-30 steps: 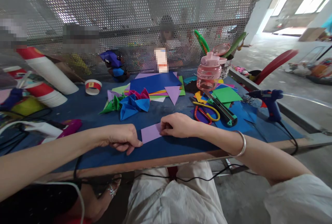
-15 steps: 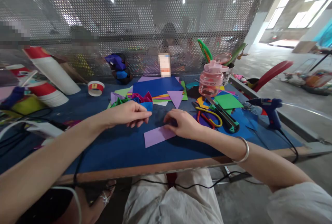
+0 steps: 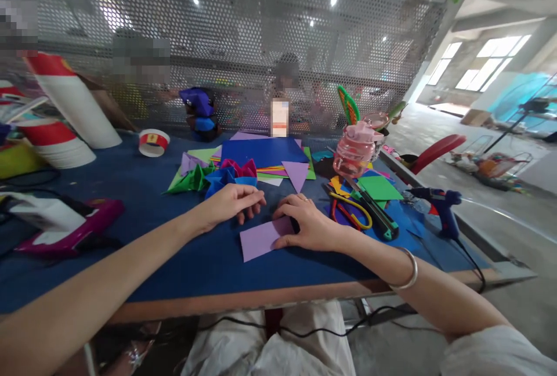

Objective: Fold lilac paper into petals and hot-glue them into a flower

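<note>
A folded strip of light purple paper [image 3: 261,239] lies on the blue table mat near the front edge. My right hand [image 3: 308,222] holds its right end, thumb at the lower edge and fingers bent over the upper edge. My left hand [image 3: 239,205] hovers just above and left of the strip, fingers loosely bent and apart, with nothing visible in them. Behind the hands lies a purple paper triangle [image 3: 296,174]. Folded paper pieces in green [image 3: 194,179], blue [image 3: 221,179] and magenta [image 3: 243,167] sit beyond my left hand.
Stacked coloured paper [image 3: 261,152] lies at the back, before a perforated metal screen [image 3: 217,16]. To the right are scissors [image 3: 363,208], a utility knife [image 3: 383,219], a pink bottle [image 3: 354,149] and a glue gun [image 3: 444,208]. Paper cups [image 3: 56,144] and a power strip [image 3: 100,216] stand left.
The view has shifted slightly. My left hand has moved a little right, nearer my right hand. My right hand stays on the purple strip, its thumb lower along the edge.
</note>
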Tool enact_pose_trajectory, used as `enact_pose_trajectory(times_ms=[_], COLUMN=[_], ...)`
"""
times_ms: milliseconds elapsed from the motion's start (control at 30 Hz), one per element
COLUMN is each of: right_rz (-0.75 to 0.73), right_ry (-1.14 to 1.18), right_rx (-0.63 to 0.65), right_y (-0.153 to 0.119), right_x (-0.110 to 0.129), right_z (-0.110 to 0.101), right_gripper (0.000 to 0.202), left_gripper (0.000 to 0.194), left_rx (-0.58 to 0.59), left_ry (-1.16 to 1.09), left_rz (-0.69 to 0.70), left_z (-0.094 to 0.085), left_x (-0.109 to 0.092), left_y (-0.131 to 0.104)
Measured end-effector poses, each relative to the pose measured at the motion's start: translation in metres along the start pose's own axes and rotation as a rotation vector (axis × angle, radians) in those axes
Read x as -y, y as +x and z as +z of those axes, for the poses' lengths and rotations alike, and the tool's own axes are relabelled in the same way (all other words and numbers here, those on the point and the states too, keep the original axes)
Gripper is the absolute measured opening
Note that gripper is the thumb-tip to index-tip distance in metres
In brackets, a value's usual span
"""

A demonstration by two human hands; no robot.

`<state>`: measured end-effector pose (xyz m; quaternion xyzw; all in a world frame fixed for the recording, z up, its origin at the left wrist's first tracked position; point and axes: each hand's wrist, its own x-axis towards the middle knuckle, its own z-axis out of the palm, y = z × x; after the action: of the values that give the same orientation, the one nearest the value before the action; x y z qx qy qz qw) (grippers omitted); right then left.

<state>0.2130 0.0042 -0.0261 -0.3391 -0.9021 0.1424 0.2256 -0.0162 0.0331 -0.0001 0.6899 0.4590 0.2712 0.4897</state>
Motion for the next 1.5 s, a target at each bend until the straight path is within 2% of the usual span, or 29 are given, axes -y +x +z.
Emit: enact_pose_trajectory(times_ms=[167, 300, 500, 667, 767, 900, 1033, 1100, 1267, 1400, 1500], right_rz=[-0.037, -0.079, -0.113, -0.14, -0.176, -0.231, -0.299, -0.322, -0.336, -0.279, -0.245], right_ry=[0.056, 0.145, 0.218, 0.212, 0.168, 0.077, -0.097, -0.157, -0.185, -0.221, -0.256], right_rx=[-0.068, -0.158, -0.33, -0.383, -0.392, -0.405, -0.416, -0.418, -0.477, -0.488, -0.465], right_y=[0.0, 0.001, 0.002, 0.002, 0.002, 0.001, 0.0, 0.0, 0.0, -0.001, -0.001], right_x=[0.004, 0.002, 0.001, 0.002, 0.003, 0.006, 0.011, 0.013, 0.013, 0.008, 0.003], right_z=[0.0, 0.001, 0.0, -0.002, -0.003, -0.004, -0.006, -0.007, -0.008, -0.007, -0.006], right_gripper=[0.036, 0.019, 0.014, 0.014, 0.012, 0.013, 0.031, 0.034, 0.025, 0.01, 0.016], left_gripper=[0.045, 0.043, 0.045, 0.062, 0.063, 0.057, 0.047, 0.049, 0.047, 0.043, 0.041], left_rx=[0.056, 0.211, 0.325, 0.455, 0.48, 0.473, 0.422, 0.385, 0.315, 0.192, 0.086], left_ry=[-0.054, -0.151, -0.221, -0.262, -0.265, -0.28, -0.363, -0.414, -0.497, -0.563, -0.635], left_rz=[-0.005, -0.052, -0.109, -0.139, -0.129, -0.143, -0.112, -0.121, -0.137, -0.141, -0.144], left_z=[0.004, 0.004, 0.003, 0.002, 0.002, 0.003, 0.005, 0.004, 0.002, 0.005, 0.006], left_x=[-0.001, -0.002, -0.005, -0.007, -0.008, -0.008, -0.009, -0.009, -0.011, -0.014, -0.015], left_y=[-0.003, -0.006, -0.01, -0.013, -0.014, -0.014, -0.012, -0.012, -0.011, -0.009, -0.008])
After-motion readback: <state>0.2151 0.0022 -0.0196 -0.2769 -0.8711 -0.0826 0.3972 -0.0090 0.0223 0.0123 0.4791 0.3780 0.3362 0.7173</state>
